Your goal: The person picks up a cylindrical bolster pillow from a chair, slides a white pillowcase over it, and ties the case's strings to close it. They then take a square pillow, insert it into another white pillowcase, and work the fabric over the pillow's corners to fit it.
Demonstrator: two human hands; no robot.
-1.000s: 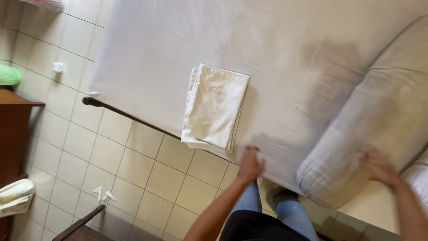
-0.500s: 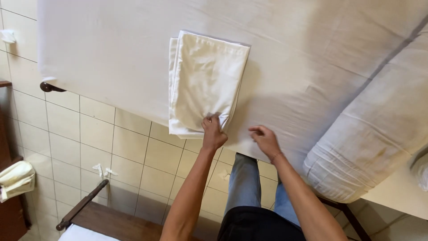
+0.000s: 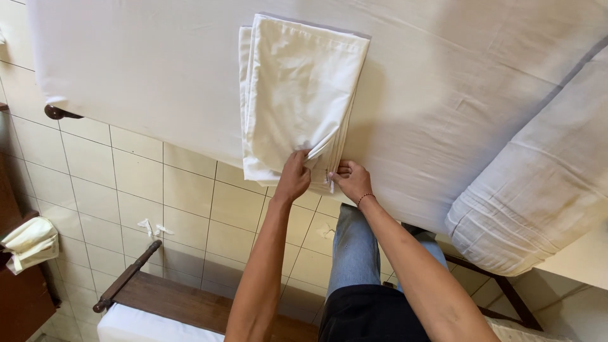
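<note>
Folded cloth (image 3: 294, 95) on bed (image 3: 443, 95) — just above hands | left hand (image 3: 294, 179), right hand (image 3: 351, 180) — both pinching its near edge

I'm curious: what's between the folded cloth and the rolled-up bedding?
Only bare white bed sheet lies between the folded cloth and the rolled bedding, in the head view.

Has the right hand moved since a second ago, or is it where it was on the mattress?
Yes. The right hand left the rolled bedding at the mattress edge and came leftward to the folded cream sheet, now touching its near corner beside the left hand.
</note>
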